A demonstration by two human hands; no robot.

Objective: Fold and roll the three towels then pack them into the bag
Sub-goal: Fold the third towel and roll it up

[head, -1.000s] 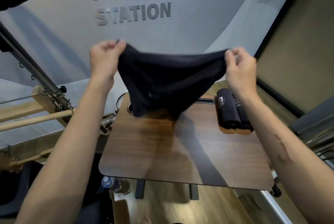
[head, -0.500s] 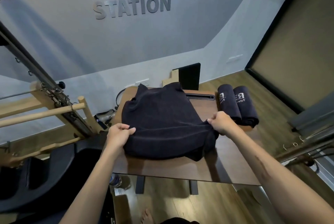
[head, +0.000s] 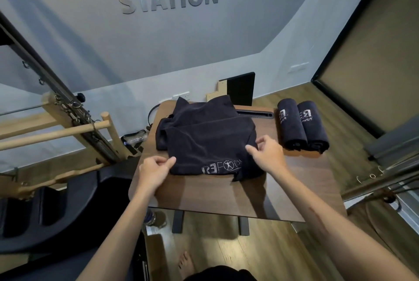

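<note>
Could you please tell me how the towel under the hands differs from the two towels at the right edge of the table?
The third towel lies loosely folded and rumpled; the two rolled towels are tight cylinders. It covers the middle of the table; they sit side by side, touching. All are dark with pale logos.

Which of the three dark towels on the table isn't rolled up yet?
The big one lying spread in the middle of the table, between both hands. The other two sit as tight rolls side by side at the right edge.
</note>
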